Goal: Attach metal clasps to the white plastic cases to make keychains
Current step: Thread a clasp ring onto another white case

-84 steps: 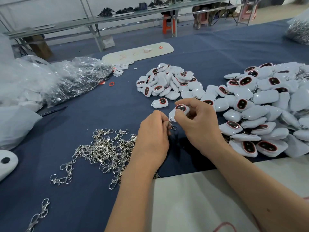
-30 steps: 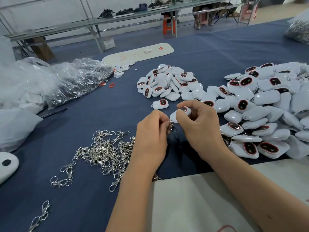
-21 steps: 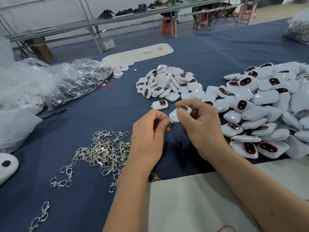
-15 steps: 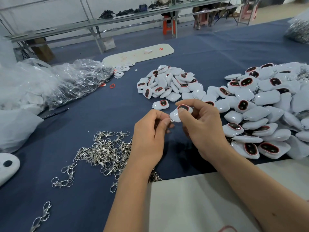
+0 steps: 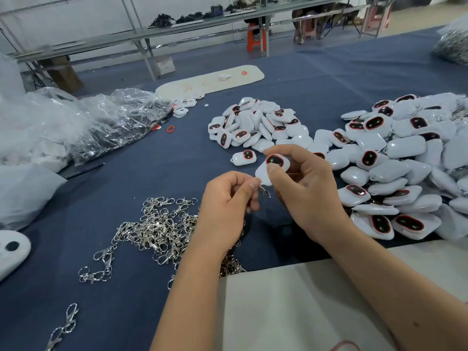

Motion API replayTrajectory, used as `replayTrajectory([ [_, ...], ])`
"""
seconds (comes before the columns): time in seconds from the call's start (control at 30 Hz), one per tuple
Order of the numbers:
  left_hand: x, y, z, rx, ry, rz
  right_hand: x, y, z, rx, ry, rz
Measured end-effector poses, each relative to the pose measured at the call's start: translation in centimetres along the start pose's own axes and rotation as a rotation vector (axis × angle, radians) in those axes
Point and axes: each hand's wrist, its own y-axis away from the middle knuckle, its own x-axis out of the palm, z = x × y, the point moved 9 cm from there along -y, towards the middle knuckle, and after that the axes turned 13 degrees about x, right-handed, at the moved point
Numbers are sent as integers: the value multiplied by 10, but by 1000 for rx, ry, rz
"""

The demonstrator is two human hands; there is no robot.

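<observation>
From the head camera, a wide worktop (image 5: 329, 79) covered in dark blue cloth runs far back into the room. A pale sheet (image 5: 304, 300) lies over its near edge, under the forearms.

Just above the cloth in the middle, the right hand (image 5: 304, 191) holds a white case (image 5: 272, 168), its grip a pinch of thumb and curled fingers, the case's dark red-rimmed window facing up. The left hand (image 5: 228, 206) meets it from the left; its grip is pressed together on a small metal clasp (image 5: 264, 192) that hangs at the case's near corner, touching it.

A loose tangle of clasps (image 5: 157, 229) lies on the cloth to the near left, partly under the left forearm. A stray pair (image 5: 63, 328) sits nearer still.

One case (image 5: 244, 157) lies alone just beyond the hands. Behind it is a small heap (image 5: 258, 122) of cases, and to the right a much larger heap (image 5: 405, 160) spreads to the frame edge.

On the left, crumpled clear bags (image 5: 101, 117) are piled on the cloth, with a red ring (image 5: 171, 128) beside them. Farther off lies a long cream board (image 5: 210, 81).

Across the back of the room runs a long metal bench (image 5: 177, 29) with dark bundles on it, an orange stool (image 5: 255, 40) beneath, and a pale wall behind.
</observation>
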Motion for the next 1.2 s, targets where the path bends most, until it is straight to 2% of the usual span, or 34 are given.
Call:
replayTrajectory([
  [0.1, -1, 1, 6, -67, 112, -22, 4, 1, 3, -27, 41, 22],
  [0.27, -6, -1, -1, 0, 143, -68, 2, -2, -3, 23, -24, 19],
  [0.53, -20, -2, -22, 201, -211, -122, 5, -2, -6, 69, -141, 72],
  [0.6, -21, -1, -26, 244, -229, -117, 6, -3, -7, 79, -157, 86],
  [0.73, -22, 0, -18, 153, -181, -102, 7, -3, -8, 80, -140, 103],
  [0.9, -23, 1, -17, 151, -240, -69, 7, -1, -6, 59, -38, 94],
  [1.07, -24, 0, -22, 187, -273, -71, 9, -1, -12, 124, -85, 128],
  [1.2, -24, 1, -36, 305, -393, -105, 9, -3, -18, 176, -114, 142],
])
